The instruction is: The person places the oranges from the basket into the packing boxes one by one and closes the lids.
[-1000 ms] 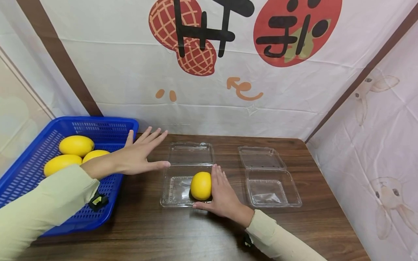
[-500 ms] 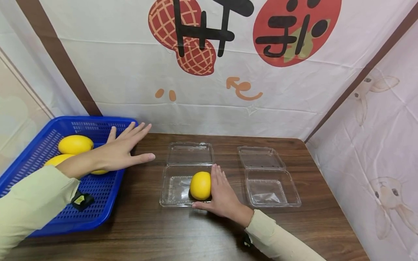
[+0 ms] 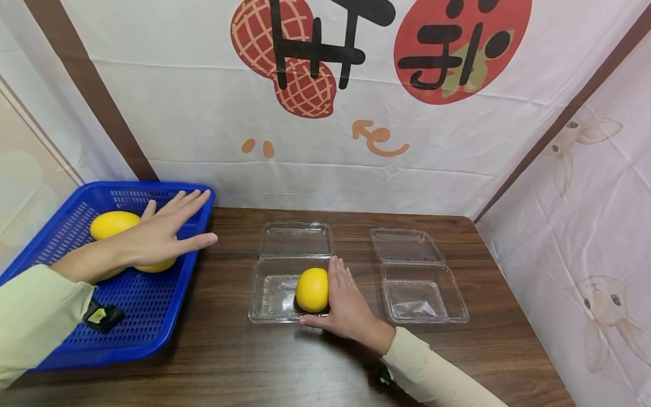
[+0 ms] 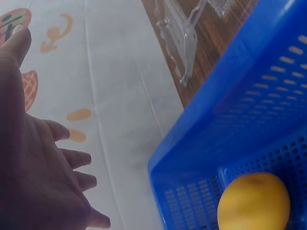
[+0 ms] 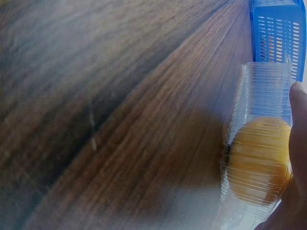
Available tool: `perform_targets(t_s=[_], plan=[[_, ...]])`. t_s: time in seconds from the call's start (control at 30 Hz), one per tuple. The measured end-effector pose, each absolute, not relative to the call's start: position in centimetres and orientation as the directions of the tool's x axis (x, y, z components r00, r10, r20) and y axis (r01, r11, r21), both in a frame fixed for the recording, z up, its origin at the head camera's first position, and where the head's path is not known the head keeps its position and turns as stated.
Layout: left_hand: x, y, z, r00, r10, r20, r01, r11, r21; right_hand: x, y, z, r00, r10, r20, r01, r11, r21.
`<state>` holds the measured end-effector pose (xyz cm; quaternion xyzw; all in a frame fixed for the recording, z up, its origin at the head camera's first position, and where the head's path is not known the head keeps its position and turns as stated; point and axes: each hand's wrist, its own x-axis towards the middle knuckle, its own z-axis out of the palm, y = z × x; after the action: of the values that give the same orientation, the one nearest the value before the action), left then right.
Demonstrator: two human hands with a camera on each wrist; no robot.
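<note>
Left grip (image 3: 155,234): hovers over the blue basket, fingers straight and fanned wide, thumb standing well apart; it has hold of nothing.
Right grip (image 3: 351,308): fingers straight and lying together along the right side of the left box, thumb stretched out at its near edge; nothing is pinched, and I cannot tell whether the fingers touch the fruit.
Boxed fruit (image 3: 312,290): one yellow fruit, just to the left of the right grip, inside the left box at its right end.
Left box (image 3: 274,302): clear plastic, directly beside the right grip, its hinged lid folded back on the far side.
Right box (image 3: 419,302): also clear with its lid laid back, to the right of the right grip and apart from it.
Blue basket (image 3: 178,308): slatted, beneath the left grip, whose thumb crosses above the right rim in the head view.
Basket fruit (image 3: 114,223): yellow pieces below and around the left grip, partly hidden by the hand and wrist.
Counter (image 3: 229,362): brown wood grain, below both grips.
Backdrop (image 3: 315,181): pale printed cloth beyond both grips.
</note>
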<state>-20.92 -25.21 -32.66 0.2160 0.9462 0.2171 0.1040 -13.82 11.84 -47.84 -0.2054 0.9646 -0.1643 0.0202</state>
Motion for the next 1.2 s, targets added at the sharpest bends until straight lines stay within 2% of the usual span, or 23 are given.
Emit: perform_targets(t_s=[0.43,1.2], plan=[[-21.3,-28.1,-33.0,-0.905,0.409,-0.117,0.302,0.812,0.499,-13.8,11.8,-47.8,-0.915,-0.402,0.025,-0.388,0.864,-0.322],[-21.9,-31.9,-35.1,-0.906,0.389,-0.164,0.227,0.776,0.588,-13.9,11.9,-48.0,-0.914,-0.404,0.033,-0.39,0.856,-0.338]])
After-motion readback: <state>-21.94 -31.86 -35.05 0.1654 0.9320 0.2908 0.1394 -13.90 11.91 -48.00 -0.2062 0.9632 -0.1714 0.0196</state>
